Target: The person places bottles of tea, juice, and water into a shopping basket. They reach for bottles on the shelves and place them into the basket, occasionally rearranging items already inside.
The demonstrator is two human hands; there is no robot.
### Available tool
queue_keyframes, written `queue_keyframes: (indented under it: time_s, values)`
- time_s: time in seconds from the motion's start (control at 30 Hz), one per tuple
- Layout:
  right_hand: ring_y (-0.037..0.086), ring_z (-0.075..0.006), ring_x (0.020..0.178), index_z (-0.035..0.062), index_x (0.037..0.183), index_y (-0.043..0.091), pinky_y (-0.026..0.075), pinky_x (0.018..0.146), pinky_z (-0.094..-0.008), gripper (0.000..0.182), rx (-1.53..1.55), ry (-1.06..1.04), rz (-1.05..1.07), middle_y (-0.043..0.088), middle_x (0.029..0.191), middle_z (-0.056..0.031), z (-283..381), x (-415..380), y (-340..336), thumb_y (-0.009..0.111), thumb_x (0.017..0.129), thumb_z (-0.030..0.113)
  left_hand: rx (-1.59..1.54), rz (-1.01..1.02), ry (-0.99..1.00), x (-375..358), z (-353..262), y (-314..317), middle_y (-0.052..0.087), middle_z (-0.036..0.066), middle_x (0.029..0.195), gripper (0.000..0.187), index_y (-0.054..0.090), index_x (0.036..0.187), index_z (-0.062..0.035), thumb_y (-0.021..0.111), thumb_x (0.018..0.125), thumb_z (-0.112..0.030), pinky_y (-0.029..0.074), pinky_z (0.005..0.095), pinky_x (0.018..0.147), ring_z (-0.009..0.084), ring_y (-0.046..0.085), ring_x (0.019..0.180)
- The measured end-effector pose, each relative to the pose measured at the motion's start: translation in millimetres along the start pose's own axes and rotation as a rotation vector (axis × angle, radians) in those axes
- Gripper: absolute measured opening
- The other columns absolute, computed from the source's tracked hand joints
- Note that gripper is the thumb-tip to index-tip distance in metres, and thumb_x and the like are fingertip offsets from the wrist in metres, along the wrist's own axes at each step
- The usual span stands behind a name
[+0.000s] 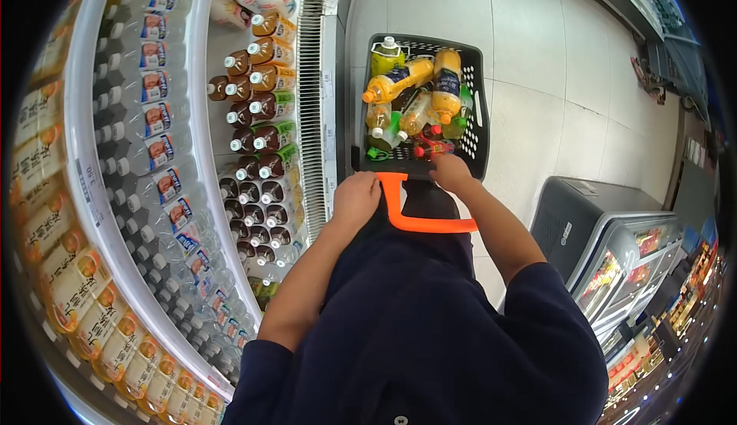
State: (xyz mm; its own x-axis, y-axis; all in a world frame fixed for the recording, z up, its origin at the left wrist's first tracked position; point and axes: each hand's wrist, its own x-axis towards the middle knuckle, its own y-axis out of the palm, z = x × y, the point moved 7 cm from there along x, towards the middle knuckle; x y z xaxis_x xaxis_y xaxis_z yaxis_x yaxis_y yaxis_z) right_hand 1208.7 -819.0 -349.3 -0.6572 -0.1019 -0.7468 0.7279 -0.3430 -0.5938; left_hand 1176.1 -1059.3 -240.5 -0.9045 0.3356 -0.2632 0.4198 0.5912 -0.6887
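A dark grey shopping basket in front of me holds several drink bottles. Among them are an orange-juice bottle, another orange bottle lying aslant, and a yellow-green bottle. My left hand is closed at the left end of the basket's orange handle, by the near rim. My right hand reaches over that rim, its fingertips on a small red-labelled bottle. The hand itself partly hides that grip. The handle is folded down toward my body.
Left of me, shelves carry clear water bottles, dark tea bottles and large juice bottles. A vent grille edges the shelf. On the right, a grey display freezer stands on the tiled floor.
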Motion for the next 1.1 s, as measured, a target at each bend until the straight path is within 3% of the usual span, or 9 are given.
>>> queue_keyframes:
  time_s: [0.13, 0.23, 0.33, 0.5, 0.73, 0.83, 0.9, 0.97, 1.1]
  values:
    - [0.066, -0.0365, 0.101, 0.0015, 0.103, 0.066, 0.052, 0.089, -0.0469, 0.030, 0.029, -0.007, -0.016, 0.070, 0.103, -0.0190, -38, 4, 8, 0.069, 0.084, 0.025, 0.150, 0.226, -0.036, 24, 1, 50, 0.067, 0.018, 0.093, 0.019, 0.065, 0.100, -0.0020, 0.062, 0.088, -0.016, 0.054, 0.0469, 0.077, 0.0371, 0.065, 0.088]
    - [0.065, -0.0357, 0.103, 0.0018, 0.107, 0.066, 0.051, 0.090, -0.0466, 0.033, 0.111, 0.033, -0.029, 0.069, 0.105, -0.0196, -53, 3, 17, 0.069, 0.084, 0.025, 0.132, 0.035, -0.212, 61, 38, 79, 0.065, 0.027, 0.101, 0.039, 0.056, 0.118, 0.0027, 0.064, 0.089, -0.022, 0.054, 0.0487, 0.082, 0.0431, 0.065, 0.093]
    - [0.065, -0.0364, 0.102, 0.0028, 0.111, 0.066, 0.051, 0.090, -0.0466, 0.033, 0.188, -0.033, -0.089, 0.068, 0.105, -0.0194, -50, -1, 17, 0.068, 0.085, 0.024, 0.099, 0.025, -0.520, 97, 84, 125, 0.065, 0.029, 0.102, 0.041, 0.052, 0.118, 0.0066, 0.064, 0.090, -0.021, 0.053, 0.0501, 0.083, 0.0441, 0.065, 0.095]
    - [0.065, -0.0360, 0.096, 0.0024, 0.114, 0.065, 0.052, 0.085, -0.0450, 0.034, 0.454, -0.021, -0.103, 0.067, 0.101, -0.0167, -45, -12, 12, 0.071, 0.085, 0.018, 0.094, -0.001, -0.673, 126, 112, 168, 0.067, 0.030, 0.094, 0.034, 0.049, 0.108, 0.0067, 0.063, 0.091, -0.019, 0.053, 0.0504, 0.080, 0.0440, 0.067, 0.091]
    - [0.066, -0.0335, 0.091, 0.0017, 0.113, 0.066, 0.053, 0.084, -0.0433, 0.033, 0.491, -0.121, -0.137, 0.066, 0.101, -0.0163, -40, -8, 2, 0.072, 0.084, 0.016, 0.144, -0.104, -0.539, 124, 91, 135, 0.066, 0.025, 0.091, 0.028, 0.052, 0.100, 0.0012, 0.066, 0.087, -0.019, 0.052, 0.0506, 0.078, 0.0440, 0.066, 0.087]
    - [0.063, -0.0352, 0.101, 0.0029, 0.123, 0.061, 0.051, 0.089, -0.0441, 0.043, 0.470, -0.118, -0.114, 0.063, 0.112, -0.0182, -19, 5, -15, 0.072, 0.083, 0.015, 0.181, -0.102, -0.421, 111, 58, 98, 0.062, 0.024, 0.093, 0.026, 0.053, 0.099, 0.0003, 0.068, 0.084, -0.016, 0.053, 0.0494, 0.077, 0.0429, 0.065, 0.087]
    - [0.056, -0.0380, 0.116, 0.0062, 0.136, 0.051, 0.048, 0.097, -0.0455, 0.059, 0.395, -0.291, -0.359, 0.056, 0.127, -0.0193, 14, 13, -41, 0.073, 0.081, 0.013, 0.225, -0.062, -0.303, 102, 32, 81, 0.060, 0.021, 0.094, 0.027, 0.056, 0.101, -0.0018, 0.070, 0.081, -0.014, 0.053, 0.0484, 0.077, 0.0405, 0.064, 0.087]
    - [0.047, -0.0401, 0.127, 0.0100, 0.143, 0.043, 0.044, 0.103, -0.0466, 0.071, 0.352, -0.385, -0.352, 0.048, 0.139, -0.0188, 45, 37, -43, 0.074, 0.079, 0.009, 0.248, -0.022, -0.213, 93, 17, 71, 0.060, 0.020, 0.092, 0.026, 0.056, 0.099, -0.0023, 0.069, 0.080, -0.014, 0.052, 0.0483, 0.075, 0.0400, 0.063, 0.085]
    - [0.045, -0.0397, 0.131, 0.0114, 0.143, 0.044, 0.044, 0.105, -0.0463, 0.074, 0.127, -0.597, -0.365, 0.045, 0.144, -0.0183, 71, 85, -30, 0.075, 0.076, 0.007, 0.259, 0.045, 0.027, 83, -3, 56, 0.058, 0.017, 0.088, 0.022, 0.059, 0.095, -0.0031, 0.068, 0.078, -0.012, 0.052, 0.0473, 0.071, 0.0380, 0.062, 0.081]
